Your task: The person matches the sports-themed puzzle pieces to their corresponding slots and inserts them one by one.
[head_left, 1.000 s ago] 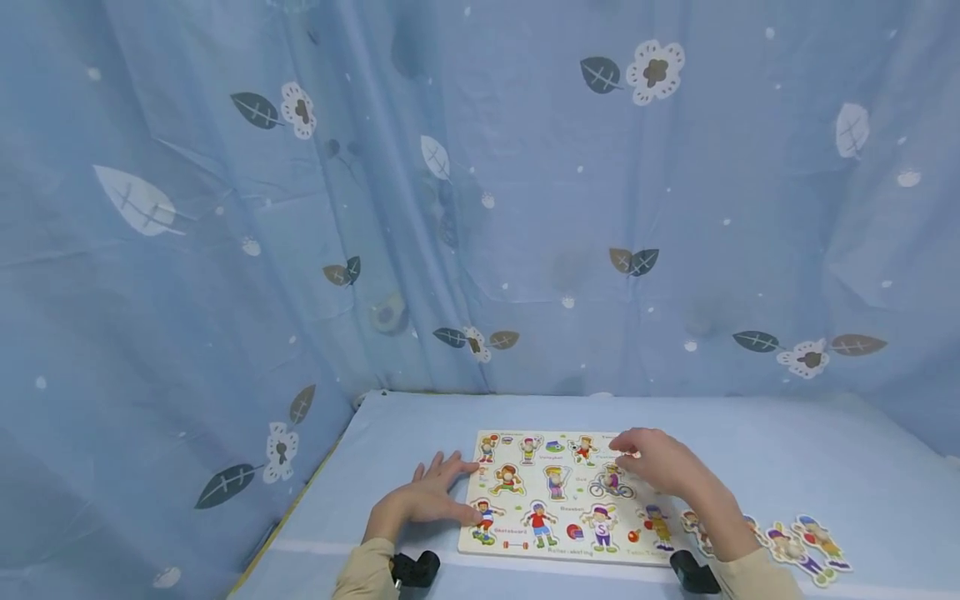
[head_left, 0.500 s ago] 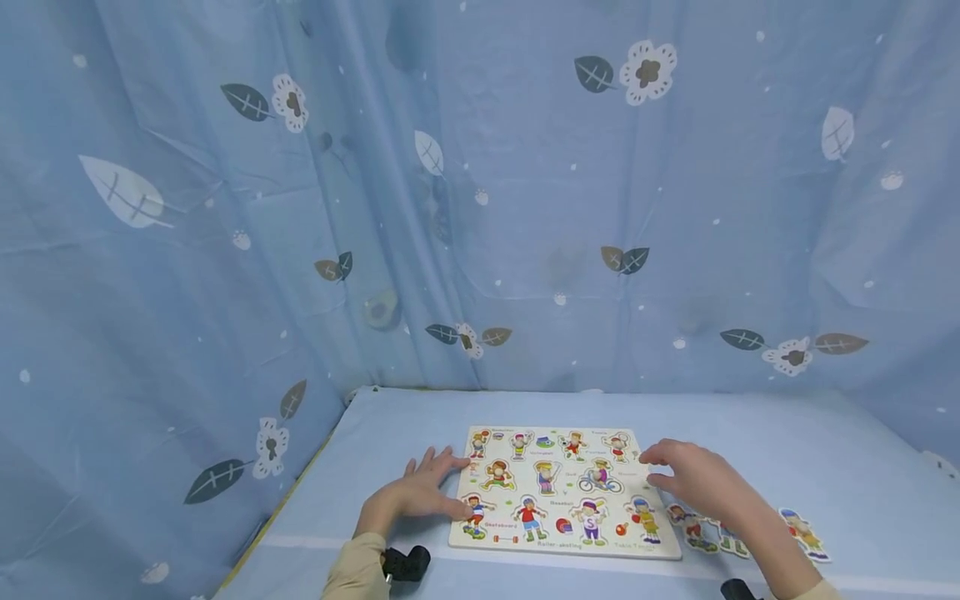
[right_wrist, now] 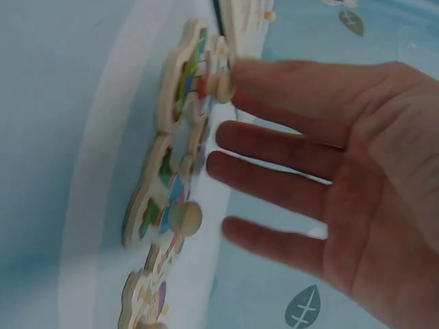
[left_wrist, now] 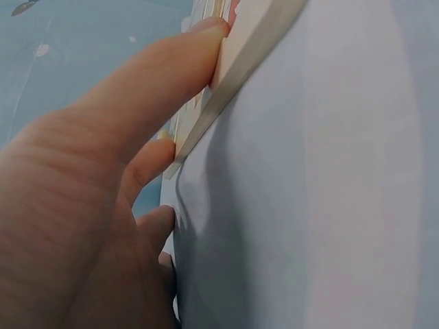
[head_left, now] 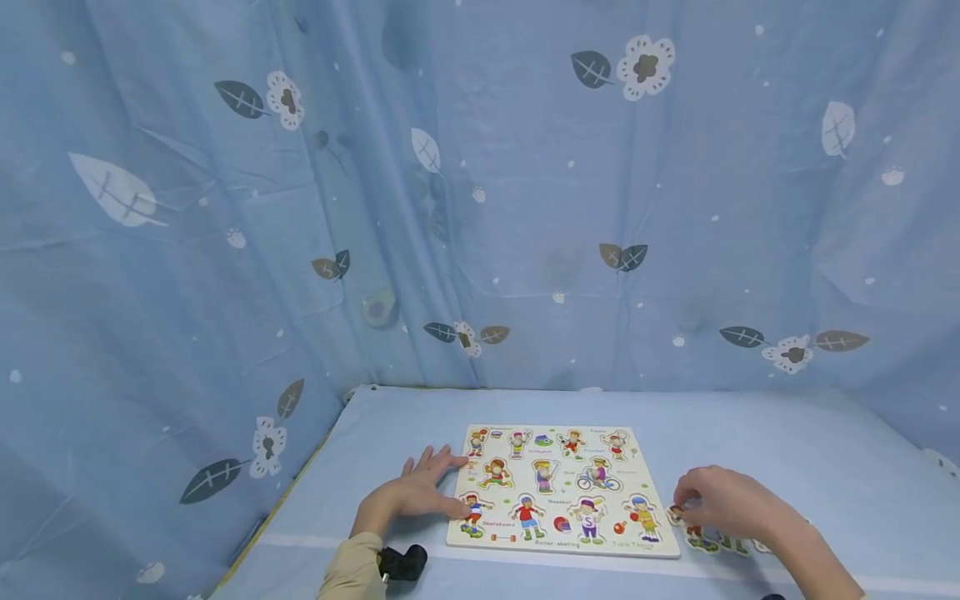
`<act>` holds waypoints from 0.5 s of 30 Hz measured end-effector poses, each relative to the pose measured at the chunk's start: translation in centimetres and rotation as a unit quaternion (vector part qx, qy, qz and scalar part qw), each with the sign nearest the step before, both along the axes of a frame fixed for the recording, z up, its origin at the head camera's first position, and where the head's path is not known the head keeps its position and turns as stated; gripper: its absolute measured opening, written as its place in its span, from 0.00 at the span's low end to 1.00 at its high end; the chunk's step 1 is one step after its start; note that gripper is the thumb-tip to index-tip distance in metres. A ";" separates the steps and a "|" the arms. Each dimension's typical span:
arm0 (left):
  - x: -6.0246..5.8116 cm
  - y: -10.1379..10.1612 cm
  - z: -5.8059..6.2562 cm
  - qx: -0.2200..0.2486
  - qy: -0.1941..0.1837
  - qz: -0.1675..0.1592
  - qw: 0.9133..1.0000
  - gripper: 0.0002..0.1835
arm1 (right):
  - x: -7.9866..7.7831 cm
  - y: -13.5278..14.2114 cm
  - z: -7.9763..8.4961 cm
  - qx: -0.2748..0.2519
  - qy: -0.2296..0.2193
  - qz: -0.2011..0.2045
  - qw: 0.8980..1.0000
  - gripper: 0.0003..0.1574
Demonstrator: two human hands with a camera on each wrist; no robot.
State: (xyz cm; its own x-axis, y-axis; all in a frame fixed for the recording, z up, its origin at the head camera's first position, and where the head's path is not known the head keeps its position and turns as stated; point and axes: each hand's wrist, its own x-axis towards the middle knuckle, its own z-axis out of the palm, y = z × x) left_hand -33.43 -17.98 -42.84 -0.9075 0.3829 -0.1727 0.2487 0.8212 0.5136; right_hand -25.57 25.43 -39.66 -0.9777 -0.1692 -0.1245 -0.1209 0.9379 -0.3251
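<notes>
A wooden knobbed puzzle board (head_left: 521,481) lies flat on the table, with printed sports figures. My left hand (head_left: 412,492) rests at its left edge, thumb on the board, fingers spread and fairly straight. Loose wooden puzzle pieces (head_left: 701,543) lie in a cluster to the right of the board, partly covered by my right hand (head_left: 727,502). In the right wrist view, my thumb and index finger are close to the round knob of a puzzle piece (right_wrist: 185,79); the other fingers stay extended. Whether the fingertips touch that knob is unclear. Another knobbed piece (right_wrist: 147,205) lies beside it.
Blue tablecloth (head_left: 825,467) covers the table around the board. A patterned blue curtain (head_left: 525,233) hangs behind and to the left. A black wrist-camera mount (head_left: 403,564) sits at the left wrist.
My right hand has moved from the board's upper right down and rightward to the loose pieces. My left hand stays at the board's left edge. The head view has shifted slightly.
</notes>
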 end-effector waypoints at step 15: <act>0.0 -0.1 0.1 0.008 -0.003 0.000 1.000 0.48 | 0.0 -0.4 -0.4 0.010 -0.012 -0.011 1.000 0.11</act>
State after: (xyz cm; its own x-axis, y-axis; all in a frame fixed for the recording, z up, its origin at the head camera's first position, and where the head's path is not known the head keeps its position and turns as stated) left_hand -33.45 -18.06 -42.70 -0.9064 0.3857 -0.1723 0.2451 0.8124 0.5291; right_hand -25.61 25.01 -40.10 -0.9779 -0.1442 -0.1517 -0.0917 0.9467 -0.3089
